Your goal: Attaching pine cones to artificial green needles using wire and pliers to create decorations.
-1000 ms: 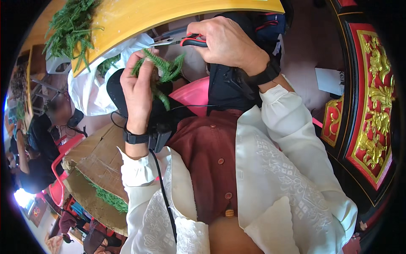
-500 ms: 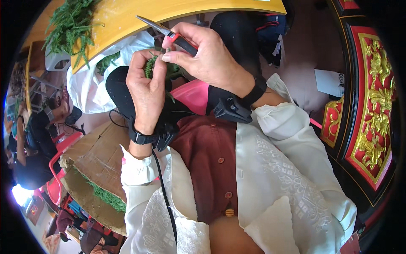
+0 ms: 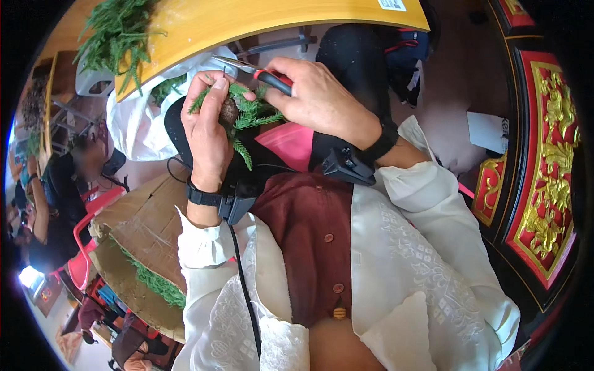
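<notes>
My left hand (image 3: 209, 127) is closed, its thumb and fingers pinching a green needle-leaved sprig (image 3: 250, 116) with a brown pine cone (image 3: 229, 112) set among its leaves. My right hand (image 3: 328, 102) grips long-nose pliers (image 3: 271, 79) by their red and black handles. The metal jaws point up and left, just above the left fingertips. A thin dark stem or wire stands by those fingertips, close to the jaws. Some right fingers are hidden behind the hand and the sprig.
Beyond my hands is a yellow table (image 3: 247, 28) with a pile of green sprigs (image 3: 117, 37) at its left. A white plastic bag (image 3: 133, 127) hangs below its edge. An opened cardboard box (image 3: 145, 229) holds more greenery. A carved red and gold panel (image 3: 550, 167) stands at right.
The sprig has turned and spread into view below my left hand, showing the pine cone. The pliers have tipped lower and moved slightly right with my right hand.
</notes>
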A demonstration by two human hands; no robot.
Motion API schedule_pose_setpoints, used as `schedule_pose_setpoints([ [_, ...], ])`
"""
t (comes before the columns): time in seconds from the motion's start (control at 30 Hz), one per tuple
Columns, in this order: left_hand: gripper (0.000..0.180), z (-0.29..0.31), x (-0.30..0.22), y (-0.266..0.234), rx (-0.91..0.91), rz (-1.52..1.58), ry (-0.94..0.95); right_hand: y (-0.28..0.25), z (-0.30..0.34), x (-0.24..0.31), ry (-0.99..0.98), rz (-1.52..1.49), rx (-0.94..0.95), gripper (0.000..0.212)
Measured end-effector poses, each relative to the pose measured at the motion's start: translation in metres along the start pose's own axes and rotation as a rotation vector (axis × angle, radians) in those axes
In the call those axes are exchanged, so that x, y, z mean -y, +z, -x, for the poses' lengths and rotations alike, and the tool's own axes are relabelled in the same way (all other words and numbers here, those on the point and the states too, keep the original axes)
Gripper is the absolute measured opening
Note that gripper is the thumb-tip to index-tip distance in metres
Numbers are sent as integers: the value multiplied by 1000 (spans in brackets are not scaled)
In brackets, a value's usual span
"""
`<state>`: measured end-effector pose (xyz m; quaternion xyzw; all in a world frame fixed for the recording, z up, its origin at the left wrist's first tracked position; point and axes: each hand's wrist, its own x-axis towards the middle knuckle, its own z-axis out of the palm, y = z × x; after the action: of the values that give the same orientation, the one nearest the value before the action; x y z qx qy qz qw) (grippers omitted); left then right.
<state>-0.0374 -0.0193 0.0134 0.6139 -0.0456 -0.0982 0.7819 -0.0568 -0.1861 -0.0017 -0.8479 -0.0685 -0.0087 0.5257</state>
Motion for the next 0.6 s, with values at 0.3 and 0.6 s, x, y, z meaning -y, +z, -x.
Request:
schedule_pose_setpoints([
  [0.3, 11, -4, 0, -8, -53, 42, -39, -4, 0, -1, 43, 63, 105, 23],
  [0.6, 11, -6, 2, -10, -66, 36, -35, -5, -1, -4, -17, 82, 123, 20],
])
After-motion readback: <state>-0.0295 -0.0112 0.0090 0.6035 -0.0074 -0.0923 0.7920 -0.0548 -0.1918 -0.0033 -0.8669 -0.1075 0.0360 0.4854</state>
